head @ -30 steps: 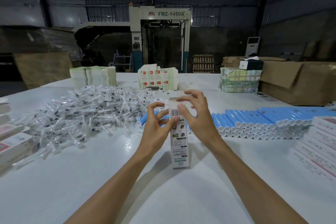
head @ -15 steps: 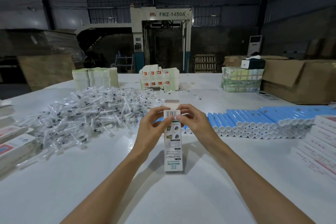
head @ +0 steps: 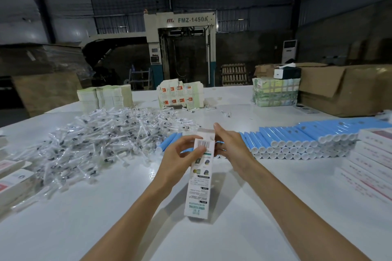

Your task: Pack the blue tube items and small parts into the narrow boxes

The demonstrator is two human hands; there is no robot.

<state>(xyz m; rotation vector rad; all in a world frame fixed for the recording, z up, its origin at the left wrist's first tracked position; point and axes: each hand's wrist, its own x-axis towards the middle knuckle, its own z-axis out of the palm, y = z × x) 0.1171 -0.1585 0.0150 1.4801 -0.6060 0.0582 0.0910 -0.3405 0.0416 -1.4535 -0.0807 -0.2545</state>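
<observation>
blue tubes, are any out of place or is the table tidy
Mostly tidy: the main stack of blue tubes lies in neat rows. A few stray blue tubes lie apart, angled, beside the heap of wrapped small parts, behind the left hand gripping the narrow box. Nothing looks damaged.

Far wall: tall beige machine [head: 180, 34] marked FMZ-1450A. Wooden pallet stack [head: 234, 74] just right of it, white standing air unit [head: 289, 51] beyond. White table [head: 106, 229]; at its far right, big brown carton [head: 339, 89], flap open, beside film-wrapped bundle [head: 275, 93] topped by small black-and-white box [head: 286, 73].
</observation>
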